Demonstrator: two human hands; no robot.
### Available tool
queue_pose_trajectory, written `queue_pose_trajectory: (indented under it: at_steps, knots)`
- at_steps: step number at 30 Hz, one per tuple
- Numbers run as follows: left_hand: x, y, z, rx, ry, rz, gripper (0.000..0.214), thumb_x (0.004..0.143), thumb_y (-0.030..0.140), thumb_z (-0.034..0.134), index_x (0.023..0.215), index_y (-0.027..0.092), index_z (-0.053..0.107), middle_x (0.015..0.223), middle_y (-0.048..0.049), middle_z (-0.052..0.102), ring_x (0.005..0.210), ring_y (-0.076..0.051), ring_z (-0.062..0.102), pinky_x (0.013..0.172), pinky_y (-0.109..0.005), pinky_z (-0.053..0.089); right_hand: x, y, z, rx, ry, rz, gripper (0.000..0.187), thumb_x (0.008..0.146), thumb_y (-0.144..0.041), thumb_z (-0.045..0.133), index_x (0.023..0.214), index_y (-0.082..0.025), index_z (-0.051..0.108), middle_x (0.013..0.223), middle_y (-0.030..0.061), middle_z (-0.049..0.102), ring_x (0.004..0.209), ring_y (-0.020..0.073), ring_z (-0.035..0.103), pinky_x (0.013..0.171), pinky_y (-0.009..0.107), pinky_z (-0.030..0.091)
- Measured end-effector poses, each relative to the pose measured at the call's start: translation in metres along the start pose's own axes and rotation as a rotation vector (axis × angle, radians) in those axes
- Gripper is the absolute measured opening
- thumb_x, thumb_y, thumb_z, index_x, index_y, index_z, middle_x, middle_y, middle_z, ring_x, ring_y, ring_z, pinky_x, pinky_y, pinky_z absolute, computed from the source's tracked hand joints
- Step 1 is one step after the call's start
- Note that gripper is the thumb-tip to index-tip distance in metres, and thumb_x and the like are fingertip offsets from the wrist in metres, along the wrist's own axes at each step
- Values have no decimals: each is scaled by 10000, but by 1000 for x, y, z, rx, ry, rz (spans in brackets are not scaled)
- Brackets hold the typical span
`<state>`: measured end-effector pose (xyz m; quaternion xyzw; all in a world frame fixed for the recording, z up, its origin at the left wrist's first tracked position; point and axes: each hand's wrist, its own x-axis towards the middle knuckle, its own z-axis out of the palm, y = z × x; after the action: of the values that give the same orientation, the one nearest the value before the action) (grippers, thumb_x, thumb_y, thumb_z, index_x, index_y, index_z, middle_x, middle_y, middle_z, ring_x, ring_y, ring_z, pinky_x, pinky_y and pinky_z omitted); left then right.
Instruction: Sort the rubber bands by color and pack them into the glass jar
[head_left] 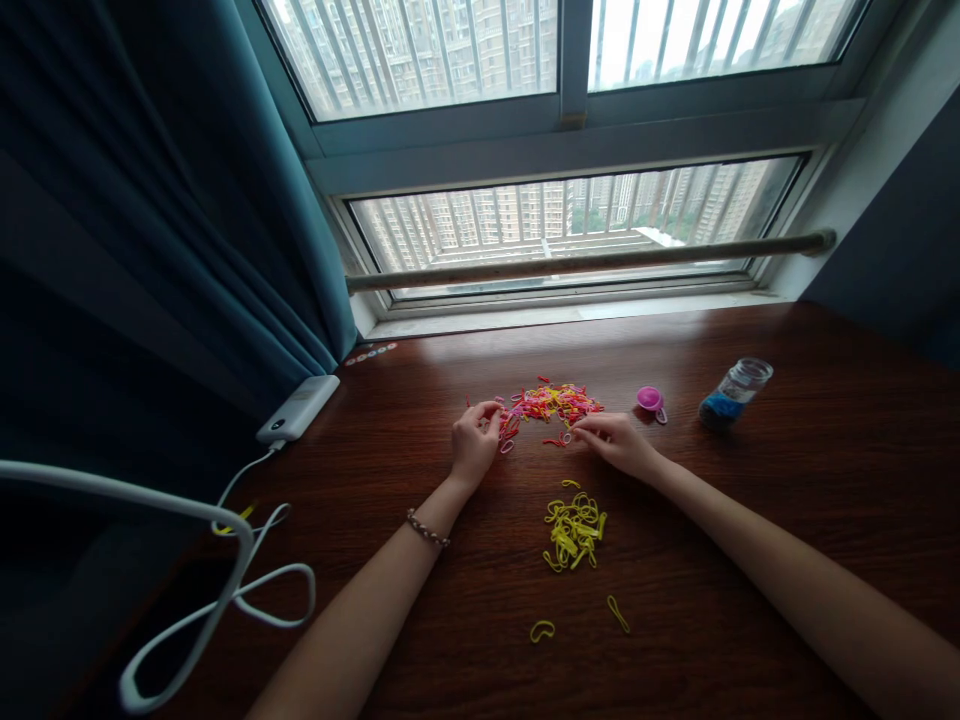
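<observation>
A mixed pile of small red, pink and yellow rubber bands lies on the dark wooden table. At its left edge is my left hand, with thumb and fingers curled together against the bands; what they pinch is too small to make out. My right hand reaches the pile's right edge, its fingertips pressed together beside a few stray bands. Whether a band is between them is unclear. Nearer to me sits a separate heap of yellow rubber bands. Two more single yellow bands, one of them a bent band, lie closer still.
Right of the pile stand a small pink cup with a loop handle and a tilted glass jar with blue contents. A white power bank with a looping white cable is at left, by the blue curtain. A window lies behind.
</observation>
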<state>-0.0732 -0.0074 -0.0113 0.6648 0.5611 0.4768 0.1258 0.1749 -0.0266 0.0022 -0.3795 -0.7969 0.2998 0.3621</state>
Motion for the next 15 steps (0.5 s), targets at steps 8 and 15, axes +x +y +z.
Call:
queue_pose_trajectory:
  at_steps: [8,15]
  knots:
    - [-30,47,4,-110,-389,514,100,784,169,510,795,167,609,725,-49,646,699,-150,573,685,-291,464,-1,11,9,-427,58,-202,254,870,-217,429,1036,-209,621,1042,68,625,978,204,521,872,381,448]
    - [-45,59,11,29,-593,871,167,834,205,447,844,179,612,701,-34,637,710,-140,552,678,-291,410,-1,10,11,-506,89,-173,238,861,-187,437,997,-198,632,1024,70,619,978,210,494,883,383,433]
